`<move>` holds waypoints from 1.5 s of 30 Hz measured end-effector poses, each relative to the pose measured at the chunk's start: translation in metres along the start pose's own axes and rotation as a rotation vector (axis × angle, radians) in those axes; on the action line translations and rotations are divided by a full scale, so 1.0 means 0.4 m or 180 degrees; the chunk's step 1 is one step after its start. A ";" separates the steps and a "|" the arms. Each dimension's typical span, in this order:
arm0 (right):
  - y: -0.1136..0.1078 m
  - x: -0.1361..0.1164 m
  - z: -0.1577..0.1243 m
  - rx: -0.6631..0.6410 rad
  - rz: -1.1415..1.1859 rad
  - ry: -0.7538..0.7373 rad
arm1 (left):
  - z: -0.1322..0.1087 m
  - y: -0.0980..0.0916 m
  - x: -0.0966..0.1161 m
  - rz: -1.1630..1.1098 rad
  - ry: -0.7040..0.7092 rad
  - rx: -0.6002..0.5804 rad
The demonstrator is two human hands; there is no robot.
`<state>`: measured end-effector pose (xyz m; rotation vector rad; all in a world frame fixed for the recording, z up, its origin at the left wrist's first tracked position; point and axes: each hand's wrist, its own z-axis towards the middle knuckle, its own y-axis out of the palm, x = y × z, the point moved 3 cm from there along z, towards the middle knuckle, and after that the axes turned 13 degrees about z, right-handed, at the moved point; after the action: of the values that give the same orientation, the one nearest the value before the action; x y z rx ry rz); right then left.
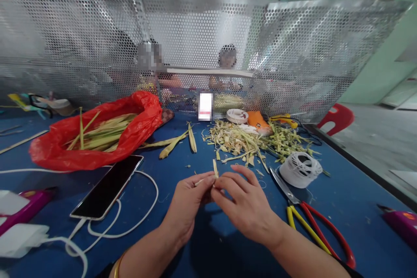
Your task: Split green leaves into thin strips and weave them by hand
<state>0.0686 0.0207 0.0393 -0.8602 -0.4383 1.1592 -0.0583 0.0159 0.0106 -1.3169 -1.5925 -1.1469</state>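
Head view: a left hand (186, 203) pinches a pale strip (215, 167) between thumb and fingers over the blue table's (345, 200) near centre; the right hand's (249, 210) curled fingers meet it, their grip unclear, left of red-and-yellow-handled scissors (292, 200).

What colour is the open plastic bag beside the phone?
The plastic bag is bright red, seen best in the head view.

This looks like a workshop. Big scissors (295, 200), white string (300, 170) and a heap of plant bits (234, 140) lie on a blue table (177, 166). People (227, 58) show behind a metal screen (198, 19).
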 end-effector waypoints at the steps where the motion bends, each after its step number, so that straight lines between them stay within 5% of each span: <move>1: -0.002 0.000 -0.002 0.0073 0.0006 0.0005 | -0.001 0.001 0.000 0.0052 -0.0010 0.0037; 4: -0.009 0.010 -0.005 0.0451 0.0420 0.0450 | -0.006 0.005 0.006 0.0248 0.0044 0.0128; 9: 0.003 0.045 -0.015 0.1042 0.1797 0.1986 | -0.010 0.006 0.016 0.0547 0.0113 0.0161; 14: 0.015 0.060 -0.011 0.1021 0.3045 0.2832 | -0.005 0.004 0.012 0.0837 0.0150 0.0026; 26: 0.017 0.058 -0.019 0.1386 0.2658 0.2946 | -0.003 0.004 0.013 0.0621 0.0335 0.0210; 39: 0.038 0.042 -0.024 0.1975 0.3205 0.3309 | -0.006 0.014 0.001 0.0336 0.0235 0.0242; 45: 0.025 0.048 -0.016 0.1837 0.3193 0.3339 | -0.006 0.010 0.000 0.0326 0.0243 0.0375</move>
<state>0.0738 0.0375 0.0253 -1.0427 1.2629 1.3944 -0.0543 0.0139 0.0122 -1.2483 -1.4968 -1.0137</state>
